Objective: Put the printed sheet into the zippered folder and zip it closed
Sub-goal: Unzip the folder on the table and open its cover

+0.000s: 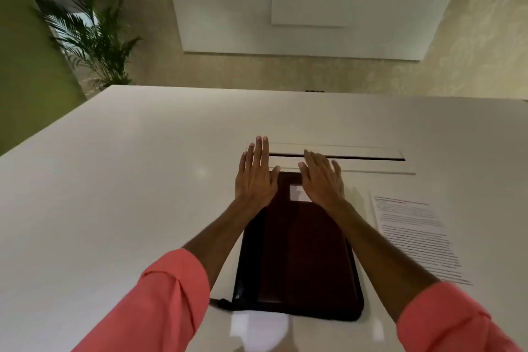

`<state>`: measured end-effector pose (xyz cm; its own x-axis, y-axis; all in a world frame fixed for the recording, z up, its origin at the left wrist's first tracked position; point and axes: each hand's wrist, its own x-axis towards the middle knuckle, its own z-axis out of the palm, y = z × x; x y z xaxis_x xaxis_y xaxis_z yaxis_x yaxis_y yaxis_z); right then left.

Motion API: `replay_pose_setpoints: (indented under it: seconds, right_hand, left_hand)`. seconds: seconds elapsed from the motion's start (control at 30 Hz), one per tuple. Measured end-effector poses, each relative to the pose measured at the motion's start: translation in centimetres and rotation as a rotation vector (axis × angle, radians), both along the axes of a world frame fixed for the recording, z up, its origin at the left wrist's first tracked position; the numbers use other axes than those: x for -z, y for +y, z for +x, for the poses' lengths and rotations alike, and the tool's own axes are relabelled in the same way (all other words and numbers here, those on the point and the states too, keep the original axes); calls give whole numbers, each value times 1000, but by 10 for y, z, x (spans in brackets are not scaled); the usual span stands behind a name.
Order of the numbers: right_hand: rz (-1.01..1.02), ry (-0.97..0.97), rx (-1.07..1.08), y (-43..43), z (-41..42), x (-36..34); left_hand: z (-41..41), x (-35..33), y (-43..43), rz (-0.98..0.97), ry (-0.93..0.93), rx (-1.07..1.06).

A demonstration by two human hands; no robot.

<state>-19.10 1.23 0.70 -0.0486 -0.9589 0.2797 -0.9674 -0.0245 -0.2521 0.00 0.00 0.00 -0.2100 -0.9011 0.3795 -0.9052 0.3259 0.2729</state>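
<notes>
A dark maroon zippered folder (pixel 300 260) lies flat and closed on the white table (pixel 128 180), with a small white label near its far end and a zipper pull at its near left corner. My left hand (pixel 254 177) hovers flat, fingers apart, at the folder's far left corner. Over the far right corner is my right hand (pixel 323 180), also flat and holding nothing. The printed sheet (pixel 417 237) lies face up on the table, just right of the folder and apart from both hands.
A long cable slot with a lid (pixel 337 156) runs across the table beyond the hands. A potted palm (pixel 88 31) stands past the table's far left corner. A pale glare patch lies at the table's near edge.
</notes>
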Motion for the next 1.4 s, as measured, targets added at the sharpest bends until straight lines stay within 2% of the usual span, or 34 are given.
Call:
replay_pose_setpoints:
  seconds: [0.23,0.7,0.93,1.1,1.4]
  right_hand:
    - [57,-63,-113,7,6,31]
    - [107,-81,-305,-52,31,31]
    - [277,47,-403,-94,54,19]
    - [466,50,-543,-122,60,8]
    - [374,91,-579,-146,60,15]
  left_hand:
    - [12,41,6,282,-60,-76]
    - [6,61,-17,432,93,-131]
    - [5,79,-19,423,167,-132]
    - [5,87,-21,377,187,-142]
    - [6,93,-25,336,189,-112]
